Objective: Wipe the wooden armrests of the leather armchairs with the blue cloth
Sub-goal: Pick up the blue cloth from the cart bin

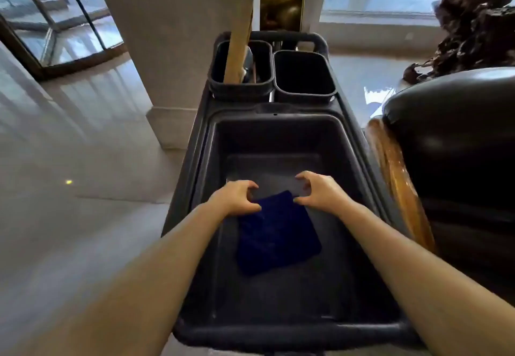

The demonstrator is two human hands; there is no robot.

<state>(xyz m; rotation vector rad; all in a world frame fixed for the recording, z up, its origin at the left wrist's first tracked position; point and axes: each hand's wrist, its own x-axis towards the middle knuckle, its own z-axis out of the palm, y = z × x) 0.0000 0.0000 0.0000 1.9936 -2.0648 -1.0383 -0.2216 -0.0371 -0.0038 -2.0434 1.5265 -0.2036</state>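
The blue cloth point(274, 234) is seen lying folded flat on the floor of the large dark tub point(345, 138) of a cleaning cart, toward the tub's near half. Its far edge is being reached by both hands: the left hand point(237, 196) is curled at the far left corner and the right hand point(320, 191) at the far right corner, fingers bent but not clearly clamped; whether the fabric is already pinched cannot be told. The cloth is judged light, soft and limp, so it is best taken at those two corners and lifted clear of the tub walls. Two smaller bins point(303, 76) are set at the cart's far end, one holding a wooden handle point(237, 48). A leather armchair point(451, 138) with its glossy wooden armrest point(395, 177) stands just beside the cart's right edge. A polished pale floor point(83, 146), a pillar and glass doors are visible around it.
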